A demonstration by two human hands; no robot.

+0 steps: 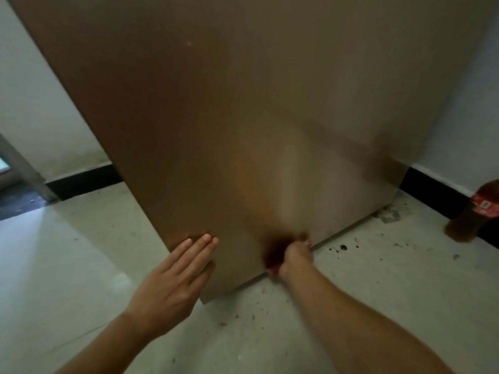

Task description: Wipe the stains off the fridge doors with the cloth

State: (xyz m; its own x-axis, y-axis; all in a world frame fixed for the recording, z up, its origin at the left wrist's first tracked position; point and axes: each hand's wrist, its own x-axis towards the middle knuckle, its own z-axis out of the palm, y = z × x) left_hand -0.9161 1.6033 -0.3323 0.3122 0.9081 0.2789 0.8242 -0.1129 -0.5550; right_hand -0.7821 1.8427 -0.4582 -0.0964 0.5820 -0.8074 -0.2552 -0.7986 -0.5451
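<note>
Left hand (172,279): fingers straight, flat against fridge door (216,117) near lower corner.
Right hand (295,256): fingers curled round red cloth (274,259), pressed at door's bottom edge.

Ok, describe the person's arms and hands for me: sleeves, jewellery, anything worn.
The left arm and right arm are bare to the frame's edge, no sleeves showing. The left hand wears no glove, ring, watch or bracelet. The right hand is gloveless too; its fingers blur into the cloth, so rings cannot be told.
</note>
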